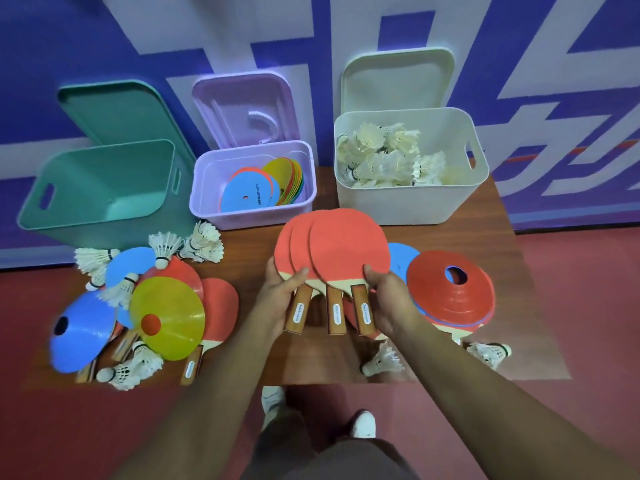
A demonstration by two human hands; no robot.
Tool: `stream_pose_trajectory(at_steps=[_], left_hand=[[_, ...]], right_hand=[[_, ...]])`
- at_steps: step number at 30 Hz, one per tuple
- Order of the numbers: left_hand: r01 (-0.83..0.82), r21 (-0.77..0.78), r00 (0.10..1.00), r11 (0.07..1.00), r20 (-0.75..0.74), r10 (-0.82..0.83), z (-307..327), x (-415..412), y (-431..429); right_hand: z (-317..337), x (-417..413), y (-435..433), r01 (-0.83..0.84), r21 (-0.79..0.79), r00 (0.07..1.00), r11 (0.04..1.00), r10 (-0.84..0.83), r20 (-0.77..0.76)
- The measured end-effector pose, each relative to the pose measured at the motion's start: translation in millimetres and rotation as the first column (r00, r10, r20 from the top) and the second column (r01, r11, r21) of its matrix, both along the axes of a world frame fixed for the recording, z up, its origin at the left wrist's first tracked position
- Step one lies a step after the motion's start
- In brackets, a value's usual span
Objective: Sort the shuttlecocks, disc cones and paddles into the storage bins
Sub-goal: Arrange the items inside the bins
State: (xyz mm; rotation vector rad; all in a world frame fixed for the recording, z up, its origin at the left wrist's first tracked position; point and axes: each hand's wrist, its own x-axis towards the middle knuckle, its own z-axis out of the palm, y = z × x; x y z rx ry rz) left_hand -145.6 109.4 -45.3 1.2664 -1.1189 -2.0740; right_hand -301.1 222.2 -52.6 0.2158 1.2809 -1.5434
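Three red paddles point(332, 247) with wooden handles are fanned out above the middle of the table. My left hand point(284, 296) grips them at the left, near the necks, and my right hand point(388, 296) grips them at the right. A teal bin point(104, 192) stands empty at the back left. Beside it, the purple bin point(214, 188) holds several disc cones. A white bin point(408, 202) at the back right holds several shuttlecocks. At the left lies a pile of a yellow cone point(169, 317), a blue cone point(79, 337), more paddles point(221, 306) and loose shuttlecocks point(204, 244).
A stack of red and blue cones point(453, 292) sits right of my right hand, over another paddle. Two shuttlecocks point(381, 362) lie near the table's front edge. Each bin's lid leans on the blue wall behind it. My shoes point(363, 424) show on the red floor.
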Motion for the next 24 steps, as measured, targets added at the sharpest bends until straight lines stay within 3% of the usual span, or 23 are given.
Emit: stream_pose_trajectory(at_steps=[5, 14, 19, 24], left_hand=[[-0.047, 0.029, 0.998, 0.998, -0.043, 0.048, 14.5, 2.9, -2.4], [0.012, 0.087, 0.986, 0.996, -0.165, 0.002, 40.0, 31.0, -30.4], [0.017, -0.131, 0.997, 0.991, 0.072, -0.008, 67.4, 76.2, -118.7], [0.186, -0.212, 0.959, 0.959, 0.251, -0.131, 80.3, 134.4, -213.1]], right_hand=[[6.9, 0.1, -12.8, -0.007, -0.018, 0.994, 1.000, 0.005, -0.110], [24.6, 32.0, -62.4, -0.130, -0.088, 0.992, 0.988, 0.129, -0.013], [39.8, 48.0, -100.6, -0.232, -0.144, 0.968, 0.962, 0.214, -0.127], [56.6, 101.9, -170.0, -0.400, -0.119, 0.888, 0.909, 0.353, -0.294]])
